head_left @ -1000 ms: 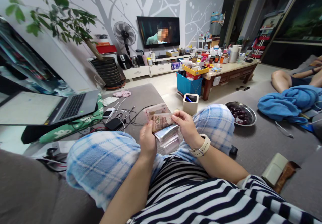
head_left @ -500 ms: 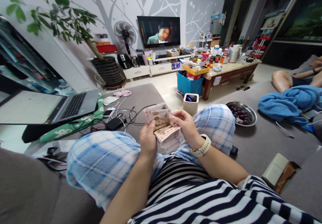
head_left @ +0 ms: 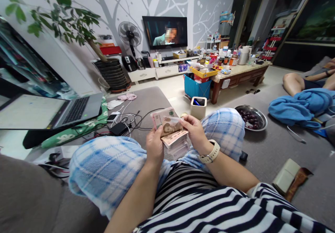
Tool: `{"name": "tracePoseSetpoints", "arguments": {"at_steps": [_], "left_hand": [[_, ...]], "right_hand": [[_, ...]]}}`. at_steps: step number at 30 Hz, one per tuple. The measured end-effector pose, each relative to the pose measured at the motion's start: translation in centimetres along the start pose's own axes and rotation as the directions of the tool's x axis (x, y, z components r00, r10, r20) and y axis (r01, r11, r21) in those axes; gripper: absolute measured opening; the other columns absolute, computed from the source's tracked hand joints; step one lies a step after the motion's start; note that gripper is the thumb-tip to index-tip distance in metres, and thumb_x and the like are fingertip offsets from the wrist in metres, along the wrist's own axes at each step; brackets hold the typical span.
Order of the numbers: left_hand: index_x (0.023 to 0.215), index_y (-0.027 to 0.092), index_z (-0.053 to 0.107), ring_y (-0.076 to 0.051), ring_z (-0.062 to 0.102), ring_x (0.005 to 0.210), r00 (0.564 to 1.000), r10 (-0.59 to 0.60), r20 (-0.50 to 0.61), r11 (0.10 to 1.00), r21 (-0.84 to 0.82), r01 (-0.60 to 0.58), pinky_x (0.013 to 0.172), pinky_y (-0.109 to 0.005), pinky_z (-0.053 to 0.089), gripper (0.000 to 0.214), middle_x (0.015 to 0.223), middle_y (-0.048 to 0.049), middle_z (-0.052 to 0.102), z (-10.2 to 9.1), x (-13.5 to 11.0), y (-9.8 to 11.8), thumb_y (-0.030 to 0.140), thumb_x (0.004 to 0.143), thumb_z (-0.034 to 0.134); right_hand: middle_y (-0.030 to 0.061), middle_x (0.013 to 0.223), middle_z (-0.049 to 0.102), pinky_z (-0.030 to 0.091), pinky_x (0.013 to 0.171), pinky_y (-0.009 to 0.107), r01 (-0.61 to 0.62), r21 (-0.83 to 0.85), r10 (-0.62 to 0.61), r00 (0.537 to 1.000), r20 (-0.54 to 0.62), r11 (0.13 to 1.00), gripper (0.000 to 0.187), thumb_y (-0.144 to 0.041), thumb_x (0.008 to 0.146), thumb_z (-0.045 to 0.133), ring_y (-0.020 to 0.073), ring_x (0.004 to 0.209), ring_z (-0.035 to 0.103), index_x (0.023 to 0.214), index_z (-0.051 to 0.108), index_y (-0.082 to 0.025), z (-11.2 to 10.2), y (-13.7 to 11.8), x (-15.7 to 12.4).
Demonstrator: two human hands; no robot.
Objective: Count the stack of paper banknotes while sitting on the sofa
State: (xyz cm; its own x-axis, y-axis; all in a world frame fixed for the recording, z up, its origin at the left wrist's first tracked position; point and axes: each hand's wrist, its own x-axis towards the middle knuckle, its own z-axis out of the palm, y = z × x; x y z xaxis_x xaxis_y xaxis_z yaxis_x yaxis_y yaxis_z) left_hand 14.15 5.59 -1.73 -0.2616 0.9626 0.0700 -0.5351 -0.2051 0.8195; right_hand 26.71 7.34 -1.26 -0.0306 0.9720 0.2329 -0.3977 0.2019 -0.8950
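Observation:
I sit on a grey sofa with my knees up in blue plaid trousers. Between my knees I hold a stack of banknotes (head_left: 169,125). My left hand (head_left: 154,145) grips the stack from below, its thumb lying across the notes. My right hand (head_left: 194,131), with a pale watch on its wrist, pinches the top note at its right edge. More notes fan out under the stack. Both hands are closed on the notes.
An open laptop (head_left: 49,112) rests on a green cushion at left, with cables and a charger (head_left: 119,128) beside it. A metal bowl of dark fruit (head_left: 250,117) lies right of my knee. Another person's legs (head_left: 298,81) and a blue blanket (head_left: 300,105) lie at far right. A cluttered coffee table (head_left: 242,73) stands ahead.
The top note with "20" has been turned away and a note showing a portrait now faces up. My right fingers have shifted slightly along the stack. My left hand stays put.

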Motion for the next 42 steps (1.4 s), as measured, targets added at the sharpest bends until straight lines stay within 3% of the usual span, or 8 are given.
{"name": "tracePoseSetpoints", "arguments": {"at_steps": [5, 8, 14, 23, 29, 35, 42], "left_hand": [[0.074, 0.016, 0.068, -0.020, 0.069, 0.071, 0.975, 0.096, -0.202, 0.994, 0.069, -0.083, 0.077, -0.033, 0.054, 0.027, 0.067, -0.0005, 0.069, 0.27, 0.01, 0.17, 0.038, 0.060, 0.075], [0.070, 0.016, 0.067, -0.019, 0.068, 0.070, 0.959, 0.115, -0.260, 0.991, 0.094, -0.093, 0.076, -0.031, 0.055, 0.026, 0.066, 0.0000, 0.069, 0.42, -0.06, 0.26, 0.036, 0.057, 0.077], [0.075, 0.015, 0.068, -0.022, 0.068, 0.078, 0.973, 0.089, -0.213, 0.994, 0.077, -0.074, 0.078, -0.034, 0.053, 0.028, 0.067, -0.0016, 0.068, 0.53, -0.12, 0.36, 0.037, 0.059, 0.075], [0.068, 0.016, 0.065, -0.021, 0.067, 0.079, 0.942, 0.147, -0.301, 0.980, 0.174, -0.097, 0.075, -0.030, 0.053, 0.024, 0.065, -0.0005, 0.066, 0.38, -0.10, 0.41, 0.035, 0.058, 0.076], [0.073, 0.015, 0.067, -0.020, 0.068, 0.071, 0.969, 0.086, -0.233, 0.992, 0.108, -0.062, 0.073, -0.031, 0.054, 0.028, 0.065, -0.0002, 0.067, 0.14, -0.01, 0.22, 0.038, 0.059, 0.075], [0.077, 0.016, 0.067, -0.022, 0.069, 0.076, 0.983, 0.063, -0.171, 0.996, 0.075, -0.051, 0.075, -0.033, 0.054, 0.028, 0.068, -0.0014, 0.068, 0.26, -0.14, 0.27, 0.039, 0.062, 0.073], [0.075, 0.015, 0.066, -0.021, 0.068, 0.071, 0.976, 0.066, -0.209, 0.994, 0.097, -0.047, 0.073, -0.032, 0.054, 0.030, 0.065, -0.0005, 0.067, 0.13, 0.05, 0.24, 0.039, 0.059, 0.075]], "right_hand": [[-0.0036, 0.062, 0.048, 0.030, 0.059, 0.025, -0.002, 0.007, 0.002, 1.000, 0.001, 1.000, 0.021, -0.036, 0.075, 0.064, 0.0103, 0.059, 0.039, 0.068, 0.057, -0.018, -0.01, 0.02, -0.02], [-0.0032, 0.063, 0.049, 0.031, 0.059, 0.025, -0.005, 0.010, 0.005, 1.000, 0.003, 1.000, 0.021, -0.036, 0.076, 0.064, 0.0107, 0.060, 0.040, 0.068, 0.058, -0.018, -0.04, 0.06, -0.04], [-0.0034, 0.062, 0.048, 0.031, 0.058, 0.025, -0.007, 0.004, 0.007, 1.000, 0.005, 1.000, 0.022, -0.037, 0.075, 0.064, 0.0109, 0.059, 0.039, 0.067, 0.057, -0.019, -0.08, 0.10, -0.06], [-0.0032, 0.061, 0.047, 0.029, 0.057, 0.025, -0.004, 0.007, 0.004, 1.000, 0.010, 1.000, 0.021, -0.035, 0.076, 0.064, 0.0105, 0.059, 0.038, 0.066, 0.056, -0.018, -0.04, -0.10, -0.16], [-0.0033, 0.061, 0.047, 0.029, 0.057, 0.025, -0.015, 0.005, 0.015, 1.000, 0.002, 1.000, 0.023, -0.038, 0.074, 0.065, 0.0108, 0.058, 0.038, 0.066, 0.057, -0.019, 0.05, -0.27, -0.17], [-0.0033, 0.061, 0.047, 0.029, 0.057, 0.025, -0.015, 0.003, 0.015, 1.000, 0.002, 1.000, 0.023, -0.038, 0.074, 0.065, 0.0108, 0.058, 0.038, 0.065, 0.056, -0.019, 0.08, -0.30, -0.15], [-0.0033, 0.061, 0.047, 0.030, 0.057, 0.025, -0.014, 0.005, 0.014, 1.000, 0.009, 1.000, 0.023, -0.038, 0.075, 0.065, 0.0106, 0.058, 0.038, 0.065, 0.056, -0.019, 0.12, -0.24, -0.18]]}}
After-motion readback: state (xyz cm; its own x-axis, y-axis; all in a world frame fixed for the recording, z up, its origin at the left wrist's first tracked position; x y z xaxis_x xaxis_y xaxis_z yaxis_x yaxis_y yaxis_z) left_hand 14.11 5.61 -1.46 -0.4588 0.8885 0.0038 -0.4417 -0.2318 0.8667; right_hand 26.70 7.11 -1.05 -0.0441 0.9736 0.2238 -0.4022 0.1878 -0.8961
